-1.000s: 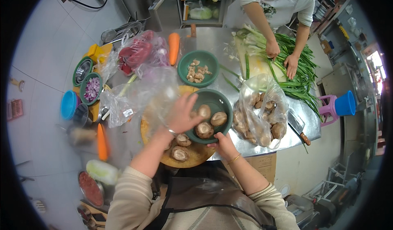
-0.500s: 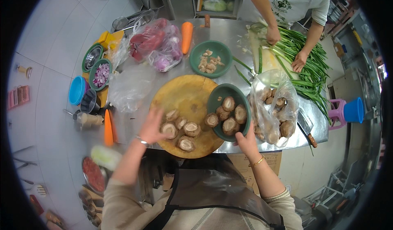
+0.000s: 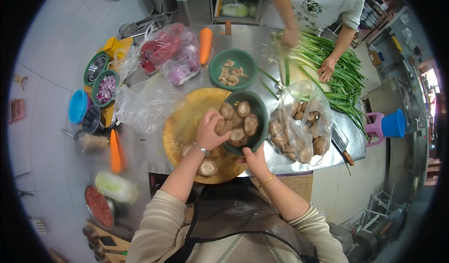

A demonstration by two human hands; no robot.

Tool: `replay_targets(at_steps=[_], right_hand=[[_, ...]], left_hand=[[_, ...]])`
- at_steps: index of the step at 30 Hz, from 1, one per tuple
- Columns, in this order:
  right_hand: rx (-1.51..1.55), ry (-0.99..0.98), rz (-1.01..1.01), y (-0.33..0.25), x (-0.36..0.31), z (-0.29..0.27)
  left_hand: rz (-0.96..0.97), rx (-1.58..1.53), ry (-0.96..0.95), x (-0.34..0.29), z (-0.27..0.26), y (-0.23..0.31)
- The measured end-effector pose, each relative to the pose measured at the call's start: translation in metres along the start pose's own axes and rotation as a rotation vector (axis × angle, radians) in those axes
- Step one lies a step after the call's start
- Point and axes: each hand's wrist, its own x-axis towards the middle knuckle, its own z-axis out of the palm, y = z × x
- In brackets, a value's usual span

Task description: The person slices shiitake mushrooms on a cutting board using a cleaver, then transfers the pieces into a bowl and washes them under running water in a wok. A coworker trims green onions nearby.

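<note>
My right hand [image 3: 254,163] grips the near rim of a dark green bowl [image 3: 255,104], thumb at the edge. Several brown shiitake mushrooms [image 3: 251,124] lie in the bowl, some showing pale cut undersides. At its left rim, my left hand [image 3: 211,133] closes around a mushroom [image 3: 223,127]; whether it holds more is hidden by the fingers. Beneath both hands is a round wooden chopping board [image 3: 177,122]. A mushroom [image 3: 207,168] remains on its near part, and others are partly covered by my left wrist.
Right of the bowl stand a clear bag of mushrooms [image 3: 299,127] and a cleaver [image 3: 340,141]. Beyond the board is a green bowl of garlic [image 3: 234,57]. A co-worker's hands [image 3: 326,69] work over long green leeks [image 3: 346,78]. Plastic bags [image 3: 147,101] and carrots [image 3: 115,150] lie left.
My left hand has moved from the board's left side to the bowl with a mushroom. Fewer mushrooms show on the board. The bowl has tilted and shifted slightly left.
</note>
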Motion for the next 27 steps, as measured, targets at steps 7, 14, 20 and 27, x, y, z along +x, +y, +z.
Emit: replay_targets(at_steps=[7,14,20,27], right_hand=[[0.533,-0.181,0.27,0.018,0.008,-0.012],[0.62,-0.25,0.349,0.026,0.0,-0.048],[0.649,-0.165,0.24,0.007,-0.038,-0.071],[0.788,-0.051,0.101,0.036,-0.131,-0.103]], left_hand=[[0.133,0.111,-0.447,0.031,-0.004,0.074],[-0.136,0.151,-0.285,-0.016,-0.087,0.019],[-0.104,0.486,-0.493,-0.117,-0.054,0.015],[0.176,0.471,-0.546,-0.097,-0.038,0.0]])
